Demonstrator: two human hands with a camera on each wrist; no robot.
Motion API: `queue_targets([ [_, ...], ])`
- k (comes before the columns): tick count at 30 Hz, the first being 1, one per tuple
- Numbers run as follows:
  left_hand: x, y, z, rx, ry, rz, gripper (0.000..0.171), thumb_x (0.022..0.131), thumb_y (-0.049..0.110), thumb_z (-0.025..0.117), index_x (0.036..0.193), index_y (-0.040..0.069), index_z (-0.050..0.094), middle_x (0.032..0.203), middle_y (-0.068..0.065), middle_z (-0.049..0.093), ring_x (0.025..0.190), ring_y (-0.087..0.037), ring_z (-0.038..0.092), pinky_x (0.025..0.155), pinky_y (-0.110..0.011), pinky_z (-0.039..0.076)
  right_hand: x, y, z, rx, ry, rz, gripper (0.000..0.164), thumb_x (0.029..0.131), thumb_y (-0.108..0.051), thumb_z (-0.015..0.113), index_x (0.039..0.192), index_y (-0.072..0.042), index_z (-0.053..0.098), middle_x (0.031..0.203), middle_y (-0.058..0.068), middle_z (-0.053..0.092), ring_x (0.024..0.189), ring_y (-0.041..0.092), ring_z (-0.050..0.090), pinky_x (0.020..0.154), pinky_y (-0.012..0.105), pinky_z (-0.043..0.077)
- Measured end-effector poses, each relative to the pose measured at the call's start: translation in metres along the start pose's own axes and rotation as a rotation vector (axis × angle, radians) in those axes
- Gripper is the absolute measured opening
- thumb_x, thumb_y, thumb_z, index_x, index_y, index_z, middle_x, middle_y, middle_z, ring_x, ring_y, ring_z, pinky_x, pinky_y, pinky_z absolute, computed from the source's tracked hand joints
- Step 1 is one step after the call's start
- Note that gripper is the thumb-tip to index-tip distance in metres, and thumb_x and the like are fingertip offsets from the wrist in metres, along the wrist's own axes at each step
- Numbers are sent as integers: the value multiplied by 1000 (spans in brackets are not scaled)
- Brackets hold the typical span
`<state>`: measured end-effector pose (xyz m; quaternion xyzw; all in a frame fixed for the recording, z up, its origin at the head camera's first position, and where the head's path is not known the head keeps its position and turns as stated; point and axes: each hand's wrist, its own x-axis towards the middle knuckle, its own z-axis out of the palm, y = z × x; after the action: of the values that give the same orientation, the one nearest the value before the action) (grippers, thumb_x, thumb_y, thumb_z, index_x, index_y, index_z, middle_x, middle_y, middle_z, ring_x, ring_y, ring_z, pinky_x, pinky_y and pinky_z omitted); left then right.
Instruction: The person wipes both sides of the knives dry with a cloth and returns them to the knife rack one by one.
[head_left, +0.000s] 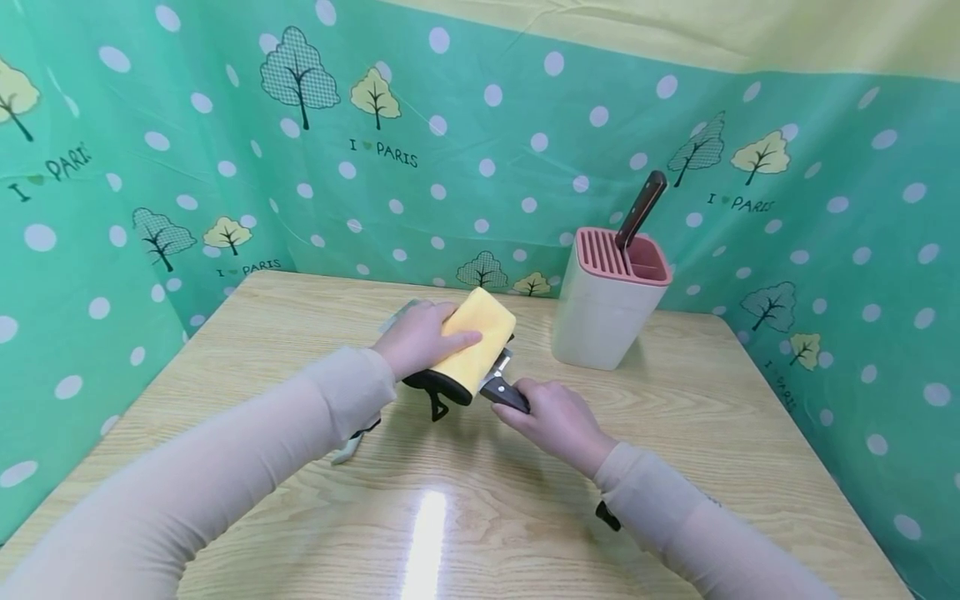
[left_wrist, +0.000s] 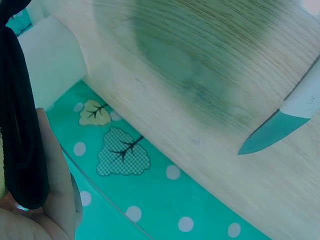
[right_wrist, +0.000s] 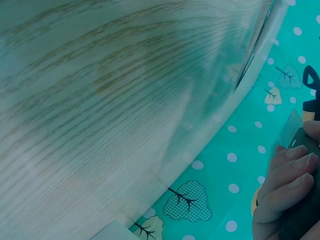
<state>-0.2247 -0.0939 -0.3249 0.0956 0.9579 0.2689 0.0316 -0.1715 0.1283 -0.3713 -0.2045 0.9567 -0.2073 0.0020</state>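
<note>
My left hand [head_left: 423, 337] grips a yellow pad [head_left: 476, 337] with a thick black edge and a black hanging loop, thumb lying over its top. In the left wrist view, the black side [left_wrist: 25, 125] faces the camera. My right hand [head_left: 558, 417] is curled round the dark handle of a knife [head_left: 504, 393]. Its metal shows beside the pad, which hides most of the blade in the head view. A second knife [left_wrist: 280, 125] lies on the table near my left hand, its blade reflecting the green curtain; my arm largely covers it in the head view.
A white knife block [head_left: 603, 312] with a pink slotted top stands at the back right, a brown-handled knife [head_left: 641, 208] upright in it. The wooden table [head_left: 675, 417] ends at a green dotted curtain [head_left: 465, 183] behind and on both sides.
</note>
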Motion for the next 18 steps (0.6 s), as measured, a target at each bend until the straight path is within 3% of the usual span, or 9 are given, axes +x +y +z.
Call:
queue_targets([
  [18, 2, 4, 5, -47, -27, 26, 70, 90, 59, 62, 144, 16, 50, 114, -9, 58, 95, -23, 54, 81, -33, 47, 0, 1, 1, 12, -11, 2, 30, 93, -42, 66, 77, -18, 59, 60, -6, 51, 50, 11, 46, 47, 26, 35],
])
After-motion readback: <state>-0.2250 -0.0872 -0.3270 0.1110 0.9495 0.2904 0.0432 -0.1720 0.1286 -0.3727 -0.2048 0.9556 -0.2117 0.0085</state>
